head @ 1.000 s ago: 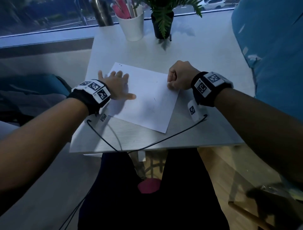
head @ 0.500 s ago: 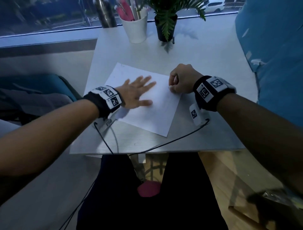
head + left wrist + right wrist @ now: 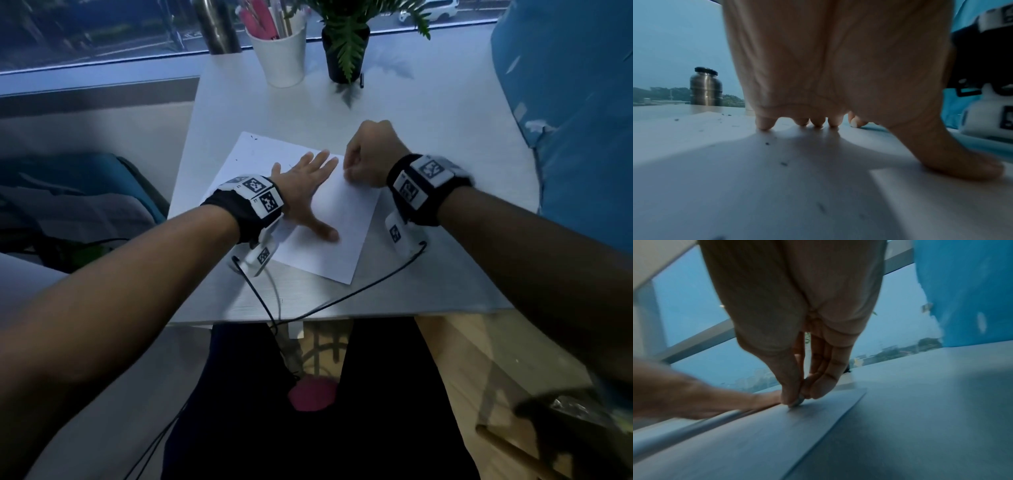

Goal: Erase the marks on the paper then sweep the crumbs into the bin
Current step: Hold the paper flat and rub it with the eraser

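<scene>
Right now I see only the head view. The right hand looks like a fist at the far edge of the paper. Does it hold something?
Observer: Yes. In the right wrist view, the right hand pinches a small grey eraser, with its tip on the paper.
Operator: Are there crumbs near the left hand?
Observer: The left wrist view shows dark crumbs on the paper under the left hand.
Operator: Is its palm flat?
Observer: No, the palm is arched; only the fingertips and thumb touch the sheet.
</scene>
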`<state>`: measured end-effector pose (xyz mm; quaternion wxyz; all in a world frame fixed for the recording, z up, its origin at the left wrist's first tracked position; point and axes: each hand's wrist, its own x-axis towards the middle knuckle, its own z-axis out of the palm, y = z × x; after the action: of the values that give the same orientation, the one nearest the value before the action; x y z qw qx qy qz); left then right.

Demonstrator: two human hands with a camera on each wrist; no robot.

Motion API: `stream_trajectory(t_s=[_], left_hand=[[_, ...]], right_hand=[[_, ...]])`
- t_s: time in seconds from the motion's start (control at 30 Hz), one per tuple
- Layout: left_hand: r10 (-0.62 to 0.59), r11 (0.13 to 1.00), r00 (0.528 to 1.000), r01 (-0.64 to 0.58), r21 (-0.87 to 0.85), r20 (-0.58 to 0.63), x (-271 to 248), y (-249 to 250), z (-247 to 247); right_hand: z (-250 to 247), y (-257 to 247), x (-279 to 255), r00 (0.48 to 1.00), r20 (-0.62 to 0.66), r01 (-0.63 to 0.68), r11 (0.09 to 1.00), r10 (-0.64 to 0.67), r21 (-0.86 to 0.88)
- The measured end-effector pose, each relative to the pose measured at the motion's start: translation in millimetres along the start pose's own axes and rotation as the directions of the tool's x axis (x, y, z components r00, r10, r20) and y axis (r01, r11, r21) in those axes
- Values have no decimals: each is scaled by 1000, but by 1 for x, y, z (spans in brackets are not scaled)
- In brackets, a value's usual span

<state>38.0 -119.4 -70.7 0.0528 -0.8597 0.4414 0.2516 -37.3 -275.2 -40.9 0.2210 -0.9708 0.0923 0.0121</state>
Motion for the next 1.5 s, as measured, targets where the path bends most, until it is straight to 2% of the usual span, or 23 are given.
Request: stream_trajectory(t_s=[0.1, 0.13, 0.23, 0.3, 0.4, 0.43, 0.5, 0.57, 0.7, 0.8, 0.87, 0.9, 0.97, 1.03, 1.17, 1.33, 1.43, 1.5], left_hand=[[17, 1000, 1000, -17, -25, -5, 1, 0, 1], [13, 1000, 1000, -13, -23, -4, 1, 0, 0], [-5, 1000, 1000, 5, -10, 13, 1, 2, -1], [-3, 1000, 1000, 3, -13, 16, 0, 2, -1], [7, 999, 1000, -6, -41, 13, 1, 0, -1], [0, 999, 1000, 1, -34, 22, 0, -1, 0], [-11, 1000, 999, 11, -12, 42, 0, 1, -1], [-11, 1000, 999, 12, -14, 37, 0, 1, -1], [-8, 1000, 1000, 8, -15, 24, 0, 0, -1], [-21, 1000, 999, 20, 16, 41, -2, 3, -2], [-29, 999, 999, 29, 22, 36, -2, 4, -2], [-32, 999, 999, 32, 20, 31, -2, 3, -2], [-33, 999, 999, 33, 10, 19, -1, 3, -2], [-23, 1000, 1000, 23, 10, 16, -3, 3, -2], [-28, 999, 999, 29, 20, -22, -8, -4, 0], [-138, 981, 987, 147, 129, -81, -28, -15, 3], [-207, 964, 965, 229, 133, -158, -47, -24, 5], [-155, 978, 970, 177, 114, -185, -56, -22, 10]], right_hand=[[10, -21, -26, 987, 102, 129, 991, -124, -41], [7, -21, -23, 987, 113, 122, 990, -114, -68], [-7, -3, 5, 1000, 14, -11, 999, 12, -37], [-3, -8, 4, 1000, 2, -10, 999, 10, -46], [10, -24, -18, 986, 143, 90, 994, -80, -68], [7, -21, -16, 986, 144, 93, 992, -80, -85], [-5, -6, 1, 998, 65, 10, 998, -6, -55], [-4, -6, 4, 1000, 9, 20, 1000, -20, -20], [17, -28, -25, 977, 164, 147, 987, -135, -67], [-3, -7, 0, 999, 42, -9, 997, 12, -76], [-3, -4, 4, 1000, -22, -18, 997, 17, -69], [3, -10, -3, 1000, -11, 3, 998, -3, -63], [15, -24, -22, 993, 89, 76, 996, -71, -51], [13, -21, -31, 988, 139, 66, 998, -62, -24], [4, 5, -15, 998, 10, -60, 997, 59, 44], [12, 12, -14, 993, -7, -117, 983, 119, 142], [12, 11, -12, 990, 1, -139, 974, 141, 179], [14, 12, -13, 990, 6, -142, 970, 143, 196]])
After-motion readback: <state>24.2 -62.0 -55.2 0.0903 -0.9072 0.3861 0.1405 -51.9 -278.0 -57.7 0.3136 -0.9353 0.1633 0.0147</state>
